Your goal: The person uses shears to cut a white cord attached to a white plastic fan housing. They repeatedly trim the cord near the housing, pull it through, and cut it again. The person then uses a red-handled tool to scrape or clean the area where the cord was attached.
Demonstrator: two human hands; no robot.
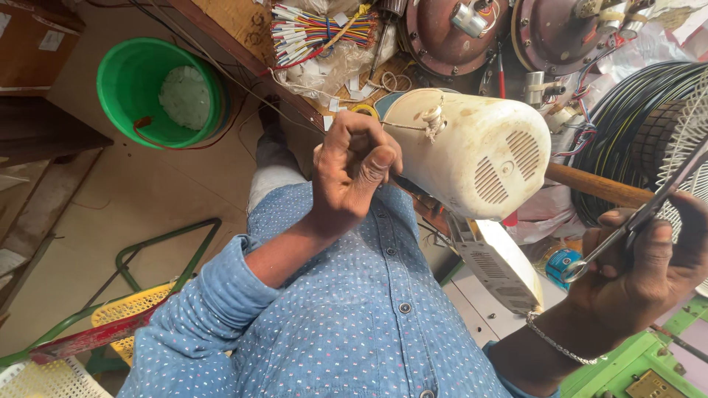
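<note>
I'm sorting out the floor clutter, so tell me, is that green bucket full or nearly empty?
Nearly empty. The green bucket stands upright on the floor, its inside walls bare, with only a pale crumpled lump lying at the bottom.

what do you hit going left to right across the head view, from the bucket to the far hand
green bucket → left hand pinching a thin cord → white fan motor housing → wooden handle → right hand holding a metal tool
</note>
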